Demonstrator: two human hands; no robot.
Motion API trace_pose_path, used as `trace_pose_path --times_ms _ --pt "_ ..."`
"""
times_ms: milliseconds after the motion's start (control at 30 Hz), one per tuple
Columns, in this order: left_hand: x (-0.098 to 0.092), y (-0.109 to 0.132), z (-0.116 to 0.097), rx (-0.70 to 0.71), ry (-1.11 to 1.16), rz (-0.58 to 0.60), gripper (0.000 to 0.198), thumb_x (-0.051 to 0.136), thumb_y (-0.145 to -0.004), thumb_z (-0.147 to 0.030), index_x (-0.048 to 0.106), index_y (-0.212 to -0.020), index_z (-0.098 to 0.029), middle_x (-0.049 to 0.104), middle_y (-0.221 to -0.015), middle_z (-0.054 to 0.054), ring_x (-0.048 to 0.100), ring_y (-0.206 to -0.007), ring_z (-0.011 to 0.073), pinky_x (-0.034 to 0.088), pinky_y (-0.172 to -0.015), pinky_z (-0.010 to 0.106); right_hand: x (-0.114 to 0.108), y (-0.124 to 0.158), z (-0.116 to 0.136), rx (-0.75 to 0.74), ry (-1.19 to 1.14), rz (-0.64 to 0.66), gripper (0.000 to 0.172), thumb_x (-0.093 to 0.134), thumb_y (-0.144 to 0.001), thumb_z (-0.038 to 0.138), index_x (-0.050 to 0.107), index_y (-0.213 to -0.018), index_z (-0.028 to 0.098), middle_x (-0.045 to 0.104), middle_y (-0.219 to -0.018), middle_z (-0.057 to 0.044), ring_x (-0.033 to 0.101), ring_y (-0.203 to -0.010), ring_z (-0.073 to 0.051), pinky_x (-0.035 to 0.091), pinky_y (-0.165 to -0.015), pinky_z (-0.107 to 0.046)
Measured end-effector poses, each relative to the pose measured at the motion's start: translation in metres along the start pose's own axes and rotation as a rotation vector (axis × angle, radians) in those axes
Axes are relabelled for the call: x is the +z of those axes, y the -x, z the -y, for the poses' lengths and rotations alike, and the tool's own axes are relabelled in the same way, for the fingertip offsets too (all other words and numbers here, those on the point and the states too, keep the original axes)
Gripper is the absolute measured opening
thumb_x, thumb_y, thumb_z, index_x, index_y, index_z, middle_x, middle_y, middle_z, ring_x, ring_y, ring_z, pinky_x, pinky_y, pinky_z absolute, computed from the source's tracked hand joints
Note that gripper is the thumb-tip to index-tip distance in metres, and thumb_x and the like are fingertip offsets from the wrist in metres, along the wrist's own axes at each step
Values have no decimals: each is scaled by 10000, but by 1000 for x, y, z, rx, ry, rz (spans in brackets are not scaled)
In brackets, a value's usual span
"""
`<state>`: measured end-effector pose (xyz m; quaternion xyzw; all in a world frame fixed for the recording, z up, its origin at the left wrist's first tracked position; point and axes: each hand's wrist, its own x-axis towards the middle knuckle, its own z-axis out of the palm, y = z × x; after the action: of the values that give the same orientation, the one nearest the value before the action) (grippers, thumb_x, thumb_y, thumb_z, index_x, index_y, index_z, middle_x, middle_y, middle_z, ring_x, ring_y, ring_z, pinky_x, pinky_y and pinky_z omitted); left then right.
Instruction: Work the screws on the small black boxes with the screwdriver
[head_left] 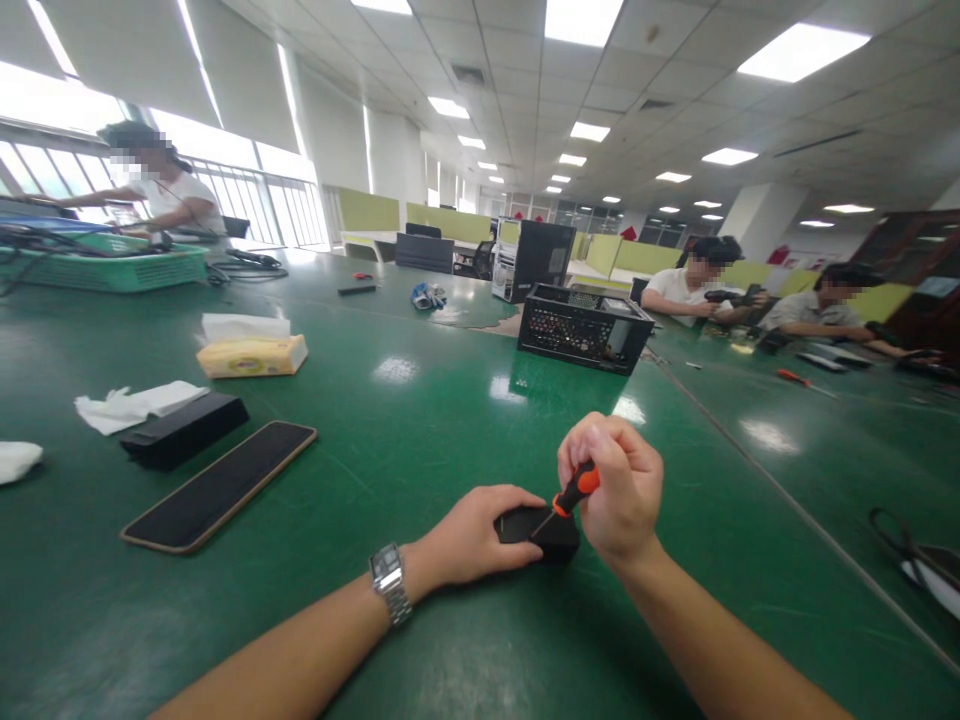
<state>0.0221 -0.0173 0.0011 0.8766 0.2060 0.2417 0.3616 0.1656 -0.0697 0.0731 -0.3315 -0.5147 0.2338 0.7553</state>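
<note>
Screwdriver (577,487) clenched in right fist (621,490), tip at black block (561,545), which curled left hand (471,535) grips, presumably for steadiness.

Left hand (474,532) grips a black box (560,541), right hand (621,490) a screwdriver (574,489).

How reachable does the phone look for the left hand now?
Yes, probably reachable: nothing stands between the left hand and the phone, but that hand would first have to release the small black block.

The glossy green desk (405,430) gives passage between a flat, tan-edged black phone (221,485) and a boxy, perforated black computer case (574,332) blocking ahead.
</note>
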Motion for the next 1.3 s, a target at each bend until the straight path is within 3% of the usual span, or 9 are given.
trace_pose_path --times_ms 200,333,467,633,700,833,967,1100,1300 --pt "-1 0 0 3 -24 -5 407 709 -770 -319 631 -1154 -207 682 -1016 18 617 -881 193 449 -773 261 -2 -4 3 -2 155 100 250 652 -813 352 628 -614 203 525 -597 14 496 -535 -111 399 -475 -246" --pt "0 0 0 -4 -24 -12 400 721 -760 -291 635 -1142 -209 677 -1013 8 613 -874 188 444 -771 258 0 -3 7 135 67 103 196 716 -749 345 581 -709 209 604 -588 36 562 -467 -111 447 -428 -224" --pt "0 0 0 2 3 -25 418 729 -757 -292 627 -1155 -211 672 -1042 13 613 -895 186 442 -799 257 0 -4 8 250 -26 167 214 612 -834 364 540 -709 206 616 -573 35 578 -440 -125 453 -406 -233" --pt "-1 1 -2 -20 -11 -18 421 726 -760 -316 628 -1154 -204 673 -987 12 604 -823 171 434 -712 239 -6 -11 10 102 99 226 228 580 -850 283 614 -645 190 610 -706 -3 592 -667 -131 489 -618 -259" --pt "-1 1 -2 -21 -17 -18 402 723 -760 -315 635 -1132 -191 669 -966 15 599 -813 174 433 -700 239 -9 -15 11 69 140 279 227 596 -844 272 638 -636 191 584 -710 0 565 -681 -124 468 -613 -244" --pt "-1 0 -2 -27 -5 -14 393 716 -764 -316 633 -1122 -178 662 -947 20 597 -805 174 441 -710 244 -14 -19 11 161 131 398 176 602 -860 314 705 -775 199 621 -686 0 576 -620 -122 463 -552 -239" --pt "0 0 -1 -26 -1 -13 399 712 -765 -313 633 -1136 -190 669 -971 22 606 -830 179 448 -740 250 -14 -18 10 262 1 339 165 574 -875 321 665 -817 197 662 -671 6 622 -609 -136 496 -557 -254" --pt "0 1 -1 -11 9 -6 411 716 -767 -310 627 -1155 -212 673 -1019 17 609 -871 181 448 -780 254 -9 -17 9 335 -221 276 155 503 -896 280 545 -766 208 542 -487 80 522 -428 -98 507 -549 -273" --pt "-1 1 -2 2 2 1 412 709 -778 -320 621 -1168 -217 670 -1037 19 609 -896 185 448 -812 260 -10 -17 7 345 -251 265 278 535 -907 392 443 -711 218 464 -428 110 442 -344 -78 492 -535 -273"
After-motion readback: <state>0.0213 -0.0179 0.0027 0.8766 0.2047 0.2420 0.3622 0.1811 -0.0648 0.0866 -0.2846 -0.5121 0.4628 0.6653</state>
